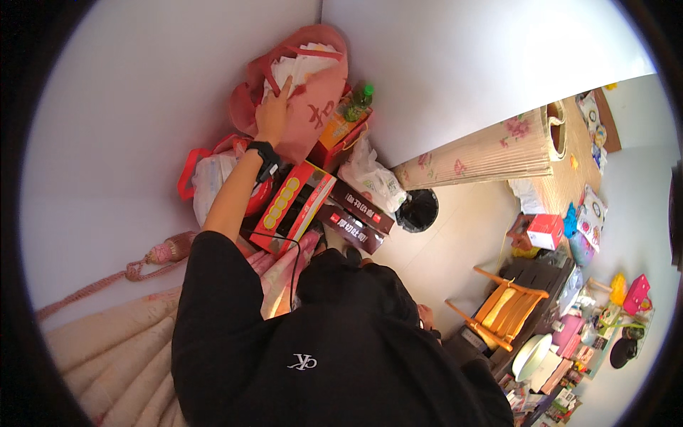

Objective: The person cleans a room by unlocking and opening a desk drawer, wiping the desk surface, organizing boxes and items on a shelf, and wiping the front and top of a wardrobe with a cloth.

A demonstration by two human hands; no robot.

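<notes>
My left hand [275,115], with a black watch on its wrist, is at the rim of a pink fabric bag [315,115] with red handles. Its index finger reaches over white papers or packets [299,66] inside; whether the other fingers grip the rim is unclear. Near the bag stand a green-capped bottle [358,101] on an orange box, an open red-and-yellow carton [272,213] and a white plastic bag with red handles [211,179]. My right hand [425,315] is low beside my body, mostly hidden by the black shirt, its fingers unclear.
Dark brown cartons [352,229], a clear plastic bag [371,176] and a black-lined bin [419,211] stand on the floor before me. A rolled floral mat [480,149] leans at the right. A wooden chair [504,309] is further right by a cluttered dark table. A curtain [122,352] hangs lower left.
</notes>
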